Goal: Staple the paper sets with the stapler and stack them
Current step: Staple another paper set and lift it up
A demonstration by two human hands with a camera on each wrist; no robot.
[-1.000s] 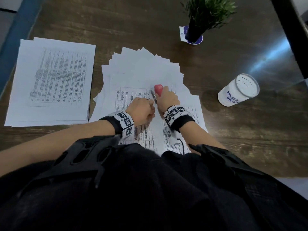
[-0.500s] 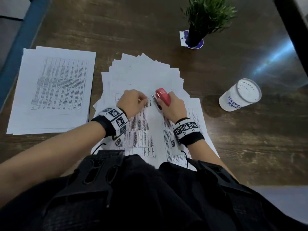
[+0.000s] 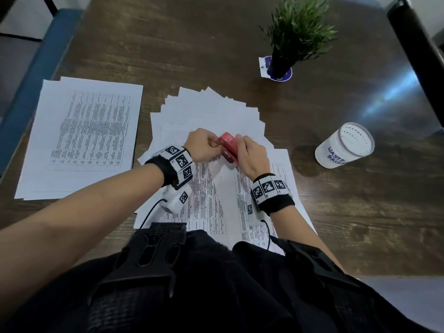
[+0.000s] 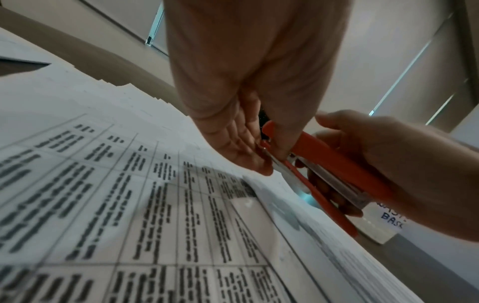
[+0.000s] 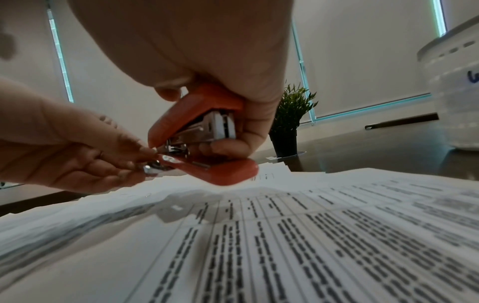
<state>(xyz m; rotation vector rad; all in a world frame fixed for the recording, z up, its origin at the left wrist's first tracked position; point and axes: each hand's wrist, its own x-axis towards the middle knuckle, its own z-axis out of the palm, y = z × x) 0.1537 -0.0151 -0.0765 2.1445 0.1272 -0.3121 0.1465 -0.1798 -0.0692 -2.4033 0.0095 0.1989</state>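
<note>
**Two hands working a red stapler above fanned papers**

At the bottom of the frame, a person in dark clothing reaches both forearms forward, each wrist wrapped in a band of black-and-white markers. In the centre, the right hand [image 3: 249, 156] has its fingers [image 5: 228, 146] wrapped around a red stapler [image 3: 229, 146], lifting it clear of the sheets below. The left hand [image 3: 203, 143] meets it from the left, its fingertips [image 5: 140, 155] pinched together on the metal front end of the stapler. Beneath both hands lies a fanned spread of printed paper sets [image 3: 211, 111] on the dark wooden tabletop [image 3: 192, 44]. At the left of the frame, a neat stack of printed sheets [image 3: 81, 138] lies apart from the fan. At the right, a white cup [image 3: 344, 145] with handwritten blue lettering stands. Farther off, at the upper right, is a small green potted plant [image 3: 296, 34]
</note>
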